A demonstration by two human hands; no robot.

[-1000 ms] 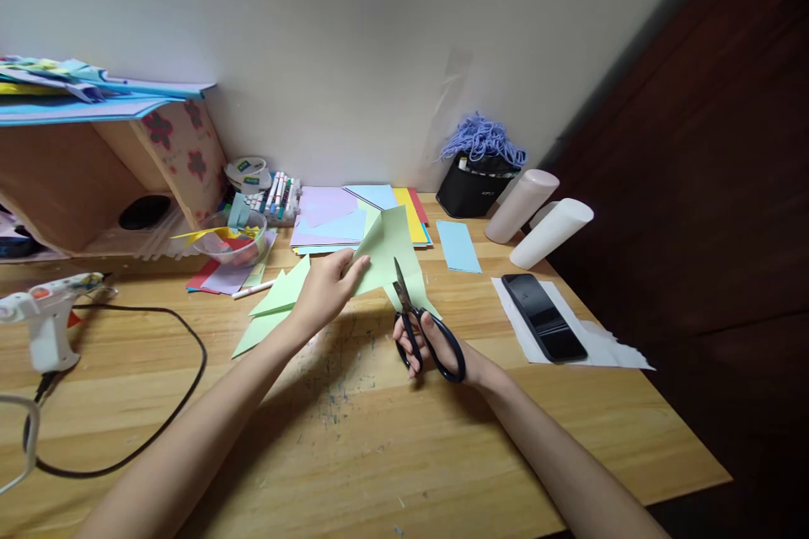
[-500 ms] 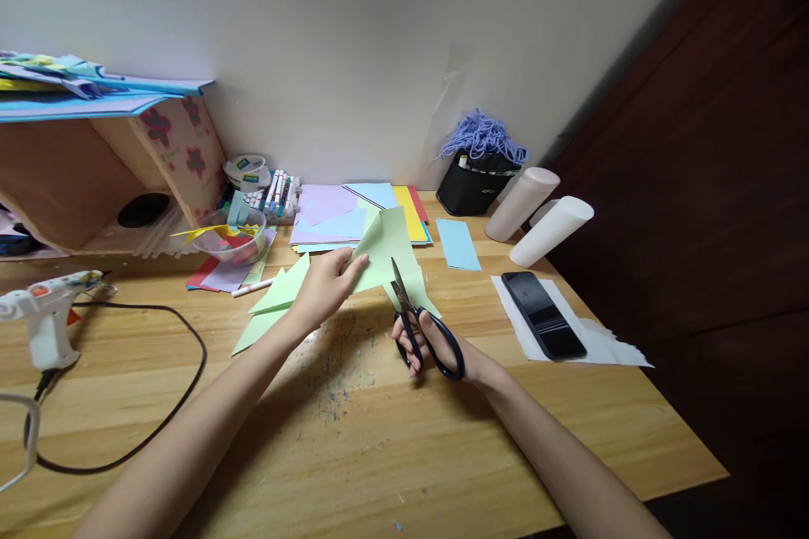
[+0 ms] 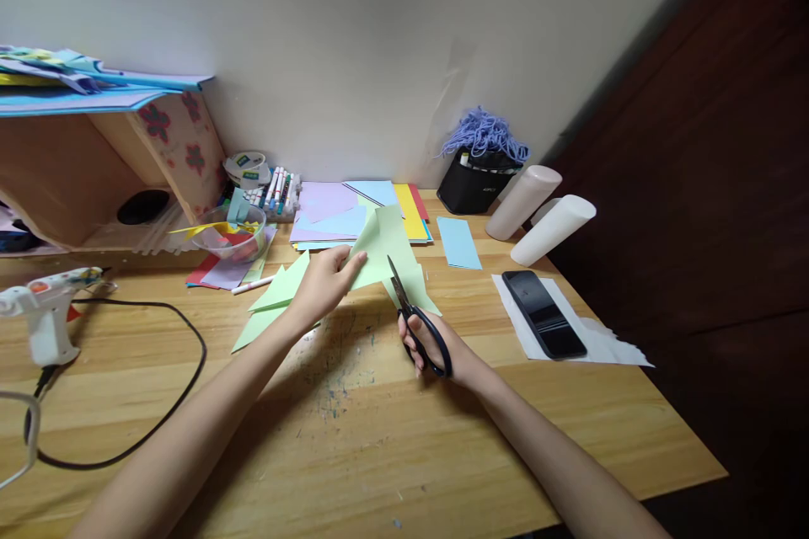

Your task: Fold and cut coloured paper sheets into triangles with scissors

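Note:
My left hand [image 3: 329,276] pinches the left edge of a light green sheet of paper [image 3: 387,242], held up off the table. Black-handled scissors [image 3: 404,295] are gripped in my right hand [image 3: 430,345], fingers through the loops. Their dark blades point up and away, against the lower right part of the sheet, where a flap [image 3: 417,288] of it hangs to the right of the blades. Cut green paper pieces [image 3: 278,295] lie on the table to the left, partly behind my left wrist.
A white glue gun [image 3: 47,316] with a looping black cable lies at left, beside an open box [image 3: 183,152]. Coloured paper [image 3: 322,202], markers [image 3: 278,188] and a clear bowl [image 3: 231,248] sit toward the wall. At right are a phone [image 3: 544,316], white rolls [image 3: 553,227] and a black pouch [image 3: 474,185].
The scissors' handles have come closer together and the blades have closed further. My right hand has turned slightly, while my left hand holds the paper almost where it was.

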